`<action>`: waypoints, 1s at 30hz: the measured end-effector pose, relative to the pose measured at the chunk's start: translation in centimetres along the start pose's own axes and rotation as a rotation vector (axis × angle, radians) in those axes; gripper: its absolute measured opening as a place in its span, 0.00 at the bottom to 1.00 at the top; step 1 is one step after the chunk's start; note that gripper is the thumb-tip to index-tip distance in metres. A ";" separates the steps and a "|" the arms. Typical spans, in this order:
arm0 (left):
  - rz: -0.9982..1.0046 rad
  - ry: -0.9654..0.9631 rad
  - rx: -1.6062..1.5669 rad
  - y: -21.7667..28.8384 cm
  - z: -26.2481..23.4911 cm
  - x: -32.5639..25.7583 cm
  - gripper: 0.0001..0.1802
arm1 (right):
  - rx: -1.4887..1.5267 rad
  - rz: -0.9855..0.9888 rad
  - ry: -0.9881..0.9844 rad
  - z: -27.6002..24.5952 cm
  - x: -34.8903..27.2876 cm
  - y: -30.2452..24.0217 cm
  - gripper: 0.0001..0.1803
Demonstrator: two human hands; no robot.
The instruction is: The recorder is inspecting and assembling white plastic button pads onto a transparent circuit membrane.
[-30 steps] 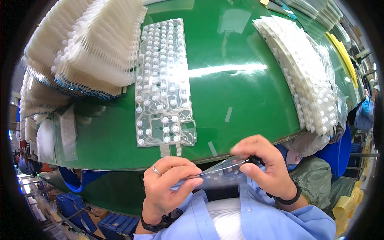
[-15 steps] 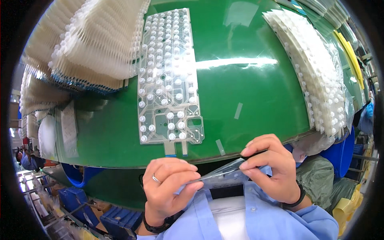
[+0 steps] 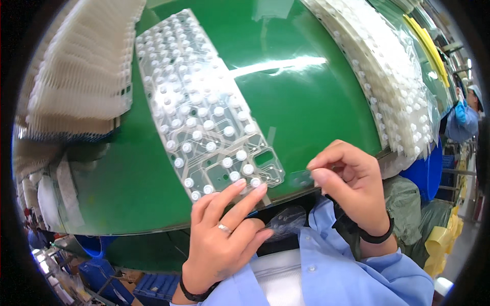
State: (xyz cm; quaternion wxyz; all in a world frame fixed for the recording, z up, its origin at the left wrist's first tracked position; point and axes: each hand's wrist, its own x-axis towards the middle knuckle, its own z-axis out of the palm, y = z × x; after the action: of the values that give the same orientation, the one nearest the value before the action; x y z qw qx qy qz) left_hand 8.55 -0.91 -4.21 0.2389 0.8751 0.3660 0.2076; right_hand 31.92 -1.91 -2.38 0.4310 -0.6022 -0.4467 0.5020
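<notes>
The clear circuit sheet (image 3: 204, 121) is dotted white; the tabletop (image 3: 293, 102), green; the shirt (image 3: 352, 273), light blue.

Factory workshop, green worktable (image 3: 301, 109), clear circuit sheet (image 3: 199, 97), sheet stacks (image 3: 84, 76), blue crates (image 3: 158, 286), capped co-worker (image 3: 463, 122)

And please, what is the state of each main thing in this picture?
Left hand: pinching clear film, fingertips at keypad sheet's near end
Clear film: bent, one end held
Keypad sheet: flat, slanted on green table
White studs: facing up
Right hand: thumb and forefinger nearly closed; grip unclear
Ring: worn
Left stack: sheets layered
Right stack: sheets overlapping
Blue bin: partly hidden
</notes>
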 end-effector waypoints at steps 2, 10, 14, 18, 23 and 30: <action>0.021 -0.009 0.008 0.0 -0.1 0.3 0.11 | -0.060 -0.056 -0.032 0.1 0.5 0.2 0.04; 0.062 -0.053 -0.014 -1.2 0.5 0.2 0.11 | -0.291 -0.125 -0.093 2.0 2.6 -0.1 0.02; 0.070 -0.053 -0.015 -1.6 0.6 0.0 0.11 | -0.345 -0.102 -0.064 2.3 2.9 0.2 0.01; 0.079 -0.052 -0.014 -1.7 0.7 0.0 0.11 | -0.356 -0.099 -0.078 2.1 2.9 0.3 0.01; 0.090 -0.049 -0.010 -1.8 0.7 0.1 0.11 | -0.340 -0.123 -0.075 2.0 2.8 0.6 0.03; 0.093 -0.049 -0.011 -1.7 0.8 0.2 0.12 | -0.363 -0.145 -0.066 2.0 2.9 0.8 0.03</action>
State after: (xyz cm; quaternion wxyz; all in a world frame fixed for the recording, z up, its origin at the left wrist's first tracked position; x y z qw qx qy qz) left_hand 8.15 0.08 -5.79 0.2427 0.8947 0.3180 0.1987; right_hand 30.28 0.84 -4.02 0.3356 -0.6194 -0.5860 0.4005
